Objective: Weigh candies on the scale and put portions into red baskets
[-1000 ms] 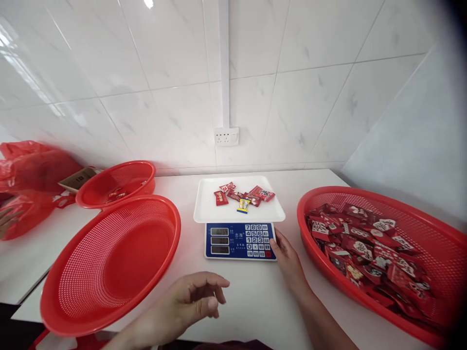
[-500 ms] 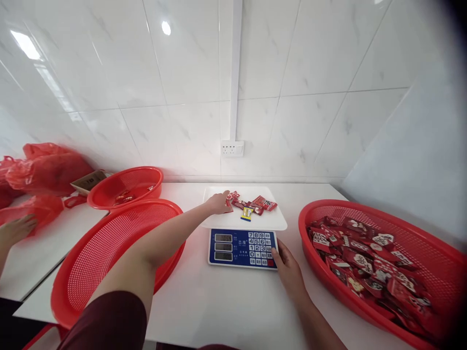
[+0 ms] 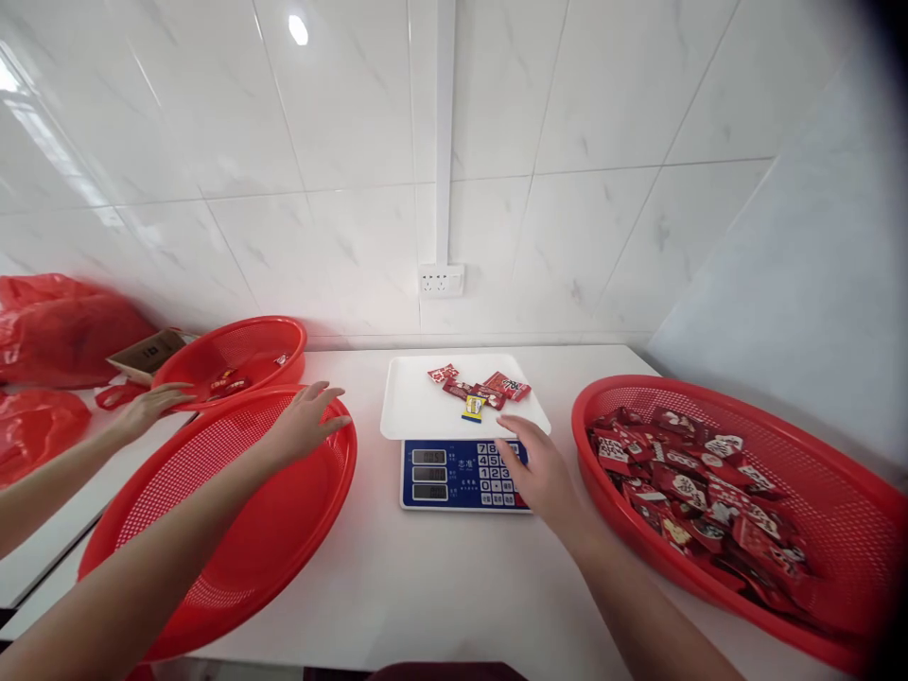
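Observation:
A white tray (image 3: 408,397) tops the blue-fronted digital scale (image 3: 461,478). On the tray lie several red wrapped snack packets (image 3: 506,385) and one yellow-and-blue packet (image 3: 473,408). My left hand (image 3: 306,422) hovers above the large red basket (image 3: 262,558) at left, fingers spread, holding nothing. Over the right side of the scale's keypad is my right hand (image 3: 533,463), its thumb and fingers apart with nothing between them. Its fingertips are close to the tray's front edge; whether they touch it I cannot tell. The hand covers part of the keys.
At right stands a red basket (image 3: 588,426) holding many red packets. A smaller red basket (image 3: 273,331) with a few packets sits behind the left one. A co-worker's hand (image 3: 148,409) reaches beside it. Red plastic bags (image 3: 67,331) and a cardboard box (image 3: 147,355) are farther left.
My left hand has left the tray and moved left over the large basket. My right hand has risen from the scale's right edge over the keypad. The co-worker's hand has moved right, off a bag.

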Motion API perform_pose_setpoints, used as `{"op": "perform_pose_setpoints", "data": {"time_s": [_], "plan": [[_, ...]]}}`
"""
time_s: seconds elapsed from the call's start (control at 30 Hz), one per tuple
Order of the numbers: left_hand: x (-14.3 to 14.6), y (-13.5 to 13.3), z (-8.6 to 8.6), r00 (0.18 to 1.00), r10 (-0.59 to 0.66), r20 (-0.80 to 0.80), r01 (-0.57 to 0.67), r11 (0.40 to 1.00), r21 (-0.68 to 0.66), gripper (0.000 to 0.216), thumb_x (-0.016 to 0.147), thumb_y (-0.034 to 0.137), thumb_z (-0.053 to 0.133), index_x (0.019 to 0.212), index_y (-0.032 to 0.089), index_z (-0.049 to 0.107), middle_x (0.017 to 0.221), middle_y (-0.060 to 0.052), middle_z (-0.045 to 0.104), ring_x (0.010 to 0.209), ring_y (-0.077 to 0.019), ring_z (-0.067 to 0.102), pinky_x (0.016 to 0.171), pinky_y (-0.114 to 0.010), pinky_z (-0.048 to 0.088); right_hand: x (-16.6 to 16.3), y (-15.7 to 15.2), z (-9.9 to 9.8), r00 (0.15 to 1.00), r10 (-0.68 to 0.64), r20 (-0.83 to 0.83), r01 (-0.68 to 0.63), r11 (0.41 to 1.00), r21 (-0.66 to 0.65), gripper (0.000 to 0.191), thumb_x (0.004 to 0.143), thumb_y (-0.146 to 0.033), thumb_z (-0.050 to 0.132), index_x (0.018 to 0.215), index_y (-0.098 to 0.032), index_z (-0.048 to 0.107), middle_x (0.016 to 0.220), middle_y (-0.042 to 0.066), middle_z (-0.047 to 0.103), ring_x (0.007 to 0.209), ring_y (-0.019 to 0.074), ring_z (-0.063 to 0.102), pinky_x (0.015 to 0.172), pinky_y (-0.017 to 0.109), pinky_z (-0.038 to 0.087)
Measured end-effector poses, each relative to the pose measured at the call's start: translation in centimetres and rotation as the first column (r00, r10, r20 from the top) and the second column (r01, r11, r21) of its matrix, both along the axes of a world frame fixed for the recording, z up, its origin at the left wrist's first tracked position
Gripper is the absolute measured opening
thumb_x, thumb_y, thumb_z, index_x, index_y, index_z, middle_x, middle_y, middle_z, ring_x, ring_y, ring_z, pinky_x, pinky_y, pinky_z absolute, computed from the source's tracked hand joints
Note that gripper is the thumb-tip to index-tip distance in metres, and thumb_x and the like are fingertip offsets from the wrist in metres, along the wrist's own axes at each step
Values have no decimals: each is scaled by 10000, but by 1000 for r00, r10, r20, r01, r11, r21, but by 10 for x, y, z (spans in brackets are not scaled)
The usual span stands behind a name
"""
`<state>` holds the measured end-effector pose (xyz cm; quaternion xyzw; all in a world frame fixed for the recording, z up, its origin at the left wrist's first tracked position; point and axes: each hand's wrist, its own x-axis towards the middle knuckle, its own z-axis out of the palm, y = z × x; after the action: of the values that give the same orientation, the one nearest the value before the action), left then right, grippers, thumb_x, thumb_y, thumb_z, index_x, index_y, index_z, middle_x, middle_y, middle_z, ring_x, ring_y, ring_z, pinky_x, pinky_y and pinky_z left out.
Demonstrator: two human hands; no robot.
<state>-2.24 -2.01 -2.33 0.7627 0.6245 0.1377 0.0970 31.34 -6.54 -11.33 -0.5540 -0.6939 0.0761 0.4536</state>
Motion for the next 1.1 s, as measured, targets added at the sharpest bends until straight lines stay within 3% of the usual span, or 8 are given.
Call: {"op": "perform_pose_setpoints", "data": {"time_s": [0.2,0.5,0.63,0.7,0.77,0.9,0.97,1.1], "plan": [[17,-61,-16,985,-76,-152,20,939,-343,717,824,623,348,1432,263,223,1176,-129,600,944,-315,621,817,-450,446,-32,61,44,918,63,393,93,927,-364,337,863,-378,472,1143,-239,599,1168,89,574,1071,251,544,801,336,457],[12,-81,-6,936,-303,-180,178,848,-499,738,798,269,447,1457,301,116,1175,-102,590,971,-278,610,766,-370,473,-38,76,45,875,68,480,158,896,-415,219,751,-123,511,920,-183,636,1062,107,584,962,246,573,769,327,441],[1,-78,-10,875,-415,-248,278,852,-443,782,761,104,398,1457,313,109,1250,-94,554,888,-255,637,735,-364,484,-56,61,60,957,254,137,-195,919,-344,223,811,-187,492,999,-214,610,1105,63,601,975,178,586,815,305,469],[-2,-74,-14,851,-413,-324,279,879,-386,823,742,37,366,1461,307,70,1321,-106,506,822,-246,652,680,-351,491,-72,57,67,871,488,-65,-488,840,-236,336,852,-306,490,1183,-262,528,1268,51,528,1070,168,560,835,306,483],[-2,-71,-18,834,-366,-412,238,914,-330,873,719,-17,345,1461,300,12,1308,-123,520,781,-242,659,632,-333,490,-85,62,72,804,592,-55,-592,787,-174,463,874,-395,467,1322,-298,402,1410,37,400,1207,168,468,899,314,461],[-2,-66,-26,853,-208,-479,122,971,-205,895,698,-68,340,1464,263,17,1116,-120,643,883,-253,646,673,-323,489,-80,88,72,881,264,392,-149,942,-301,440,898,-340,436,1319,-213,427,1367,95,464,1269,207,396,999,350,357],[-2,-66,-32,890,-126,-438,61,985,-160,837,723,-59,327,1460,267,104,1100,-112,652,908,-246,641,709,-336,489,-67,101,68,836,164,523,40,934,-356,397,875,-293,465,1251,-168,498,1213,152,585,1172,280,490,932,417,382],[1,-67,-44,964,-73,-257,47,993,-106,689,791,-9,302,1414,285,282,1226,-94,595,994,-230,617,753,-325,488,-46,112,61,813,158,560,121,895,-429,329,830,-269,510,1140,-172,566,1028,152,670,962,320,604,760,408,430]]}}
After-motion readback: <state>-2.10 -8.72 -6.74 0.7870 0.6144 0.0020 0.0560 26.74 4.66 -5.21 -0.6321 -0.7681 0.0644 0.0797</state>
